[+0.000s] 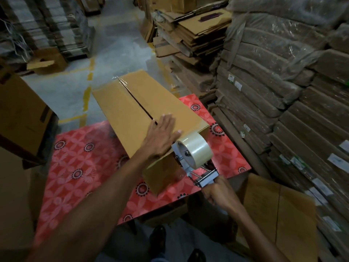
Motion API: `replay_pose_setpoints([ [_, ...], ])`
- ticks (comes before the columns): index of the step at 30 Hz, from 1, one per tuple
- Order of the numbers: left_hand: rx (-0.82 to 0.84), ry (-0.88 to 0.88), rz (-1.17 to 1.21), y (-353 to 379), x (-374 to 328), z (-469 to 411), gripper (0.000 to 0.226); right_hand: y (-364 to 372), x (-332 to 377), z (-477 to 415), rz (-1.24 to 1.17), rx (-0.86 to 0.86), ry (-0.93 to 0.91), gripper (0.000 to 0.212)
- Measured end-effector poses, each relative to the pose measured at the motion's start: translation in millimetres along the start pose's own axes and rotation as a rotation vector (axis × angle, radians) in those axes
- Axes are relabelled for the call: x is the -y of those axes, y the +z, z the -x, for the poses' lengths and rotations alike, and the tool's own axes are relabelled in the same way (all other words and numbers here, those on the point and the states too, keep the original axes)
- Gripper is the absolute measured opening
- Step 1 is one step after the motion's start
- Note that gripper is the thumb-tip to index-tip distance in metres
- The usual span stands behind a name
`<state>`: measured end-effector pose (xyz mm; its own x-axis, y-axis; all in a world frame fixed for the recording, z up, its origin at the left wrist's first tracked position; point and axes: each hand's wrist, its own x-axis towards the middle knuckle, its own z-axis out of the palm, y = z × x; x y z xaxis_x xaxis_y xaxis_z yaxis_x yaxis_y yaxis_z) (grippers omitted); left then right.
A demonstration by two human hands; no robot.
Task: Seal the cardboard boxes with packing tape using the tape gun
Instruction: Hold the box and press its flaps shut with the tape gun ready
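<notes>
Box (pixel 120 110) lies lengthwise on the red table (pixel 75 167), centre seam (pixel 139 105) gaping. Left hand (pixel 162 135) presses flat, fingers straight, on the near end, probably to keep the flaps down and level. Right hand (pixel 219 193) clenches the handle of the tape gun (pixel 194 150), set against the near end face, seemingly to start a strip there.

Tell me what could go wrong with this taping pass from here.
1. The cardboard box's flap seam gapes open beyond the left hand, which presses only the near end; tape may bridge the gap or wrinkle.
2. Loose tape is already crumpled at the far end, so that end may seal poorly.
3. The box seems to overhang the table; pulling the tape gun with the right hand could shift it.
</notes>
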<state>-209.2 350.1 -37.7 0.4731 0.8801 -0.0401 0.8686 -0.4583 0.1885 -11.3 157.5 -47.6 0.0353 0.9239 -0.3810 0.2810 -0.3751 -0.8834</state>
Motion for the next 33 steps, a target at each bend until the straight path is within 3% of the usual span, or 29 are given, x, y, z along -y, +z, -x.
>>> replay_pose_setpoints([
  [2, 0.029, 0.132, -0.002, 1, 4, 8, 0.074, 5, -10, -8, 0.012, 0.010, -0.004, 0.009],
  [8, 0.045, 0.224, -0.134, -3, 3, 9, 0.072, 13, -25, -21, -0.120, 0.023, 0.001, 0.012],
  [12, 0.069, 0.209, -0.058, -7, 3, 11, 0.071, 14, -49, -19, -0.321, 0.033, 0.205, 0.009],
  [16, 0.069, 0.206, -0.073, -5, 5, 11, 0.071, 6, -79, -6, -0.385, -0.173, 0.334, 0.022],
  [20, 0.079, 0.185, -0.098, -9, 3, 16, 0.084, -14, -55, -27, -0.427, -0.422, 0.196, 0.011],
  [22, 0.087, 0.190, -0.098, -11, 2, 22, 0.088, -29, -49, -51, -0.360, -0.483, 0.202, 0.011],
  [25, 0.103, 0.148, -0.061, -10, 1, 33, 0.086, -50, -50, -84, -0.071, -0.516, 0.259, 0.017],
  [33, 0.095, 0.022, -0.067, -1, -17, 41, 0.084, -46, -74, -127, 0.422, -0.366, 0.343, 0.024],
])
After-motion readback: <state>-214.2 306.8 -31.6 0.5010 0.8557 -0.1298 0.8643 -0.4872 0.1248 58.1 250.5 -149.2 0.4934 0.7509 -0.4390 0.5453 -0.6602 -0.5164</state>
